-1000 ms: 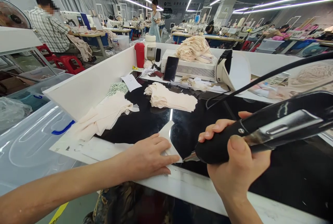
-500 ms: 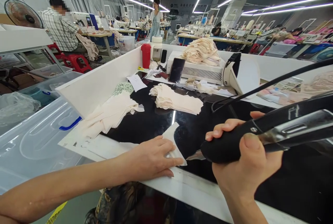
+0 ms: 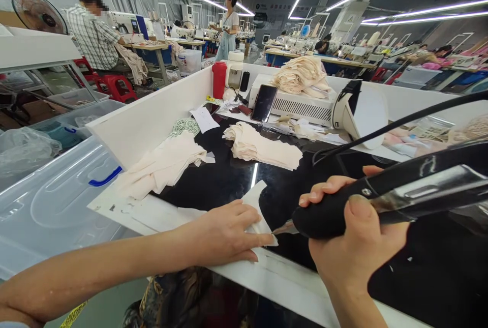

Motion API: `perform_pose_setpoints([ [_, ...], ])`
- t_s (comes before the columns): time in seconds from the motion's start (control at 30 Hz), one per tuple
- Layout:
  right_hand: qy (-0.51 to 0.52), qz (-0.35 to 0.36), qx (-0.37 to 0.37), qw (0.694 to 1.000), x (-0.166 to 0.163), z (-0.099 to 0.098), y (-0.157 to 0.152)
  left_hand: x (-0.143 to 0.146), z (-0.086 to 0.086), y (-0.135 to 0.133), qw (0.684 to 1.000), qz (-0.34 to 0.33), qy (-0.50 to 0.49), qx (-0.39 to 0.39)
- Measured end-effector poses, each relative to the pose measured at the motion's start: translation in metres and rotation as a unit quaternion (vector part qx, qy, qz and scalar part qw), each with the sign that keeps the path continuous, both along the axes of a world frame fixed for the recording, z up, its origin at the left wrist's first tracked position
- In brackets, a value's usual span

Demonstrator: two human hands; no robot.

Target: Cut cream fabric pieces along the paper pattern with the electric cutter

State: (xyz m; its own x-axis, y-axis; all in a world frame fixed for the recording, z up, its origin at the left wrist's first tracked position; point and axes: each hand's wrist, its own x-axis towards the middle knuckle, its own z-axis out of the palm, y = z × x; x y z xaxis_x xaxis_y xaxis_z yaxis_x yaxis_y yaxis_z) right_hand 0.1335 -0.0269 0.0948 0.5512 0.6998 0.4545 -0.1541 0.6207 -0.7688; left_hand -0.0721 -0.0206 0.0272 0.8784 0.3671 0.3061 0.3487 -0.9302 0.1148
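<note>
My right hand (image 3: 354,226) is wrapped around a thick black corded hand tool (image 3: 412,185) with a shiny metal lever and a pointed metal tip (image 3: 285,228). That tip sits at the lower right corner of a small cream fabric piece (image 3: 259,198). My left hand (image 3: 232,234) holds the piece against the black glossy tabletop (image 3: 213,180), close to its white front edge, fingers curled over the fabric. Whether the tip touches the fabric I cannot tell. Farther back lie a neat stack of cream fabric pieces (image 3: 263,147) and, to the left, a looser pile (image 3: 163,165).
White side walls (image 3: 152,114) rim the table. At the back stand a red flask (image 3: 219,80), a phone (image 3: 264,103), a white vented box (image 3: 297,110) bearing cloth, and a white lamp-like cone (image 3: 369,114). The tool's black cord (image 3: 412,119) arches at right. A plastic bin (image 3: 57,206) stands left.
The view has shifted slightly. The tool's tip is nearer the fabric corner, and small white scraps now show on the black surface at right. A standing person in the background has turned.
</note>
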Motion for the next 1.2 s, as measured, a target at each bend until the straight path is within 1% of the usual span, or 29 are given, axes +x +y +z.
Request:
perform_pose_setpoints([
  [0.13, -0.005, -0.008, -0.002, 1.0, -0.002, -0.001, 0.0, 0.0, 0.0, 0.0, 1.0, -0.005, -0.008, 0.007],
  [0.37, 0.004, 0.002, 0.026, 1.0, -0.003, -0.003, 0.008, -0.004, -0.004, 0.0, 0.999, -0.001, -0.036, 0.01],
  [0.53, 0.017, 0.011, 0.034, 0.999, -0.008, -0.004, 0.019, -0.005, -0.001, -0.001, 1.0, 0.008, -0.029, 0.007],
  [0.7, 0.0, 0.025, 0.052, 0.998, -0.014, -0.009, 0.026, -0.007, 0.003, 0.0, 1.0, 0.007, -0.023, 0.003],
  [0.9, -0.008, 0.032, 0.061, 0.998, -0.013, -0.014, 0.03, -0.01, 0.0, 0.001, 1.0, 0.012, -0.022, 0.016],
  [1.03, -0.01, 0.029, 0.067, 0.997, -0.011, -0.015, 0.031, -0.011, -0.001, 0.001, 1.0, 0.017, -0.005, 0.016],
  [1.2, -0.017, 0.028, 0.061, 0.998, -0.012, -0.016, 0.03, -0.011, -0.001, 0.001, 1.0, 0.014, -0.008, 0.016],
])
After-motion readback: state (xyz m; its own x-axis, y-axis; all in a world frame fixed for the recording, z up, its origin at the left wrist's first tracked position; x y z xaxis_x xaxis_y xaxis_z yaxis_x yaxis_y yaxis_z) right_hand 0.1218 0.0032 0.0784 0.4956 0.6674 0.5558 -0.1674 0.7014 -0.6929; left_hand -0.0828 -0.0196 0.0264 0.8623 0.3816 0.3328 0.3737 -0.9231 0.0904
